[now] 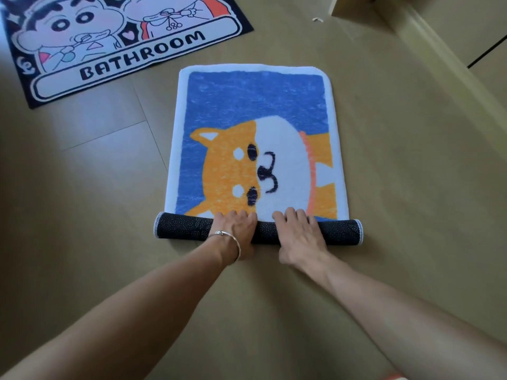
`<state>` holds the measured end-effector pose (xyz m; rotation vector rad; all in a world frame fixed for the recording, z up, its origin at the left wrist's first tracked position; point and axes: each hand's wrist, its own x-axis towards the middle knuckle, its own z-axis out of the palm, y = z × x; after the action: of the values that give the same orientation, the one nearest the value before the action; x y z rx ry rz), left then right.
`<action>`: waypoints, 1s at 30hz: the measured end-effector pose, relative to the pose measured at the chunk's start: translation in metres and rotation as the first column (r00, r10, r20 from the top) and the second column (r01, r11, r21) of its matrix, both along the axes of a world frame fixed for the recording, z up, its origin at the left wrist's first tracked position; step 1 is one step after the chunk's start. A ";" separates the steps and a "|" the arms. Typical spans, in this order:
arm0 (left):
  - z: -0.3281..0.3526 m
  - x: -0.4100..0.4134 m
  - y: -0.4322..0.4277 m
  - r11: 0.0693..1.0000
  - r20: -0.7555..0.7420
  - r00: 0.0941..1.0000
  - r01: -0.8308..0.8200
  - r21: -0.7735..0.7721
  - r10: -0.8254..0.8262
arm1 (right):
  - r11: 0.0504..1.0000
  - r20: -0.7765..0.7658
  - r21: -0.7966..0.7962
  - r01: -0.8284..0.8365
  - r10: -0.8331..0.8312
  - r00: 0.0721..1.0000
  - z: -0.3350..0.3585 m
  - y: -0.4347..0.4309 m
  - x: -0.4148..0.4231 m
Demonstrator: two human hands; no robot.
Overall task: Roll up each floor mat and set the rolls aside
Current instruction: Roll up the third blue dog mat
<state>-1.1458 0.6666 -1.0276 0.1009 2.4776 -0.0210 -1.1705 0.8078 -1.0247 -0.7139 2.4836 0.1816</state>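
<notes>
A blue floor mat (255,105) with an orange and white dog picture and a white border lies on the wooden floor in the middle of the head view. Its near end is wound into a roll (186,229) that shows the dark dotted underside. My left hand (237,229), with a thin bracelet at the wrist, presses on top of the roll left of centre. My right hand (300,233) presses on it just right of centre. Both hands curl over the roll, fingertips reaching the mat's pile. A second mat (137,48), dark-edged with cartoon figures and the word BATHROOM, lies flat at the far left.
Pale wooden floor (82,165) surrounds the mats. A skirting board and wall (450,67) run diagonally along the right side. A pale cabinet corner (354,6) stands at the top right, with a small scrap (317,20) on the floor near it.
</notes>
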 end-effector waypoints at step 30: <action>0.002 0.025 0.014 0.995 -0.116 0.993 -0.007 -0.097 -0.005 | 0.999 0.070 0.043 -0.031 0.028 0.997 -0.004 -0.005 0.001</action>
<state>-1.1211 0.6804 -1.0258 0.0584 2.5875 -0.1507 -1.1695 0.8025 -1.0285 -0.7266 2.3967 0.2181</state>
